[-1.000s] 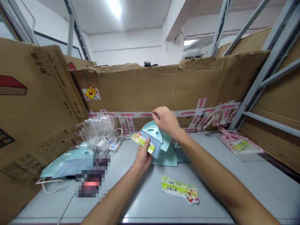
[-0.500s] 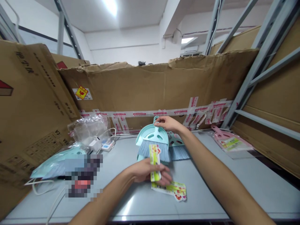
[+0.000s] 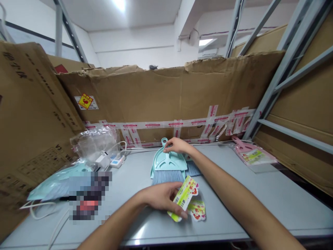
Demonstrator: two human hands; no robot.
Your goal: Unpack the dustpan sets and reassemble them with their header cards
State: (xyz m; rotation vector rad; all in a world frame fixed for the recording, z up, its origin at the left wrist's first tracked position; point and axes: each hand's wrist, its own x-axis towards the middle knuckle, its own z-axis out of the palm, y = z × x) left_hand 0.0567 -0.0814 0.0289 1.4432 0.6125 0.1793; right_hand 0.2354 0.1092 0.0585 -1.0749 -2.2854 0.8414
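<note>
Two hands (image 3: 158, 197) (image 3: 178, 146), two paper labels (image 3: 185, 194) (image 3: 197, 210) and seemingly two loose teal brushes (image 3: 168, 177) (image 3: 192, 169)

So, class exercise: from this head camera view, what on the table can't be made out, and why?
Head view:
Pixelated patch: blurring hides whatever lies at the table's left.
Label: the left hand covers its lower part, and the print is too small.
Second brush: the dustpan hides part of it.
Pink pack: its print is too small.
</note>
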